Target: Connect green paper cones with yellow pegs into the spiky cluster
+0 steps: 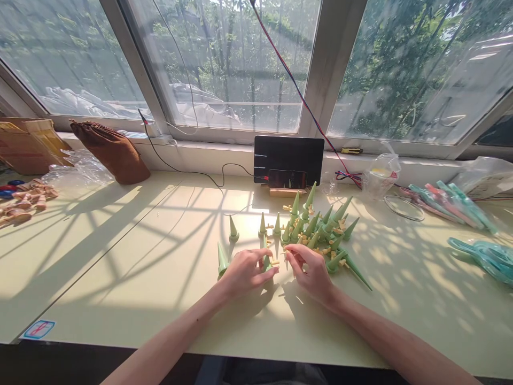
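Note:
My left hand (247, 271) is closed round a green cone (266, 262) just above the pale yellow-green table (120, 256). My right hand (310, 270) pinches a small tan wooden peg (285, 253) close to that cone. Just behind both hands lies a heap of green cones (320, 227) mixed with tan pegs. A few cones stand upright on their own to the left, one cone (233, 229) behind my left hand and another cone (222, 259) beside it.
A black screen with a phone on a wooden stand (288, 168) sits at the window sill, with cables. A brown pouch (112, 152) and wooden pieces (24, 203) lie at the left. Plastic bags (380, 174) and teal and pink items (452, 200) lie at the right.

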The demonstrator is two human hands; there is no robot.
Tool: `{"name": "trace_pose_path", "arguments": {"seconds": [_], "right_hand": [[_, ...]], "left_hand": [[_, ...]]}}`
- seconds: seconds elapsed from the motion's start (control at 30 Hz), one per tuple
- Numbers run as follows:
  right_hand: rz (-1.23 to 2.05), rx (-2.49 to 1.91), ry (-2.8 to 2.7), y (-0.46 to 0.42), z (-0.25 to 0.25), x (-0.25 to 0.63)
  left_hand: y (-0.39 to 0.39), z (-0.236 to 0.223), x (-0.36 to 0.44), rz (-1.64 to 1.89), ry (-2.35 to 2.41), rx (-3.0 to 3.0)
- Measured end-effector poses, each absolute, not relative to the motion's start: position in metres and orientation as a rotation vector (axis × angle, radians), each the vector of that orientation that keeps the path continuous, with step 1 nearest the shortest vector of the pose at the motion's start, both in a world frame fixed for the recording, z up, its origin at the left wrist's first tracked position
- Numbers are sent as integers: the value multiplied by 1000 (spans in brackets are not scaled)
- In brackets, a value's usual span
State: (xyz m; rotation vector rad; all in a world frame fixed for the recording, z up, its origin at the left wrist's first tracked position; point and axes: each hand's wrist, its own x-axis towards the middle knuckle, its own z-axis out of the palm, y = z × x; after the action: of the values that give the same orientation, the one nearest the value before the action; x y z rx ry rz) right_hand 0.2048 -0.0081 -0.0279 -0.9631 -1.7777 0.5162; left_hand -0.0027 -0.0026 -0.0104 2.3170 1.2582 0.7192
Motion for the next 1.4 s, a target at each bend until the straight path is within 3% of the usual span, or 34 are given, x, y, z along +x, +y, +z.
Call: {"name": "trace_pose_path", "arguments": {"seconds": [0.43,1.4], "right_hand": [[506,-998,-1776,-11,-19,207],[561,-994,-1817,-10,-20,206]], "left_hand": [[-3,-3,1,969,1292,2216],[-3,-7,3,1069,1173,2092]]}}
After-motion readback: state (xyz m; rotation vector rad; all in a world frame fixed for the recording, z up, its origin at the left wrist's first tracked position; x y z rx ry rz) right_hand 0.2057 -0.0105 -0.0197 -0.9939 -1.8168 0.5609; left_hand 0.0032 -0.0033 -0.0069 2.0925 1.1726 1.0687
